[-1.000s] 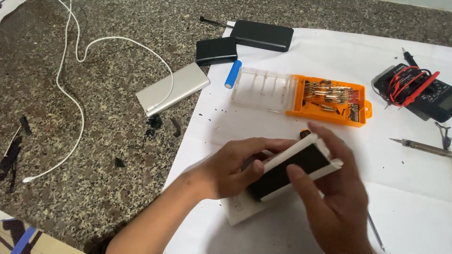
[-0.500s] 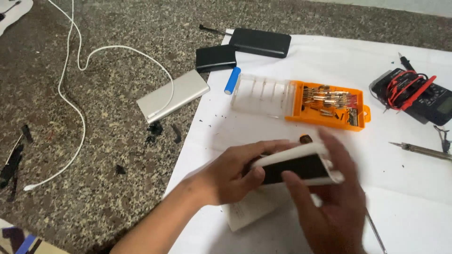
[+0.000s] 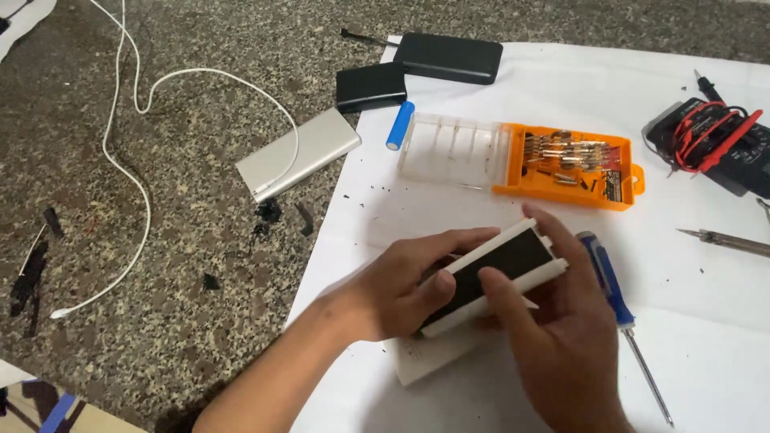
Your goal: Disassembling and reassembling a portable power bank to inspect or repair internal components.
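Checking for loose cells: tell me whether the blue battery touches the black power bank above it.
Apart. The head view shows bare white paper between the blue battery and the black power bank.

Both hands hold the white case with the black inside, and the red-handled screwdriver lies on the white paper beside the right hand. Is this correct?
Not quite. In the head view the screwdriver has a blue handle, not red. The rest holds: left hand and right hand hold the white case, over the white paper.
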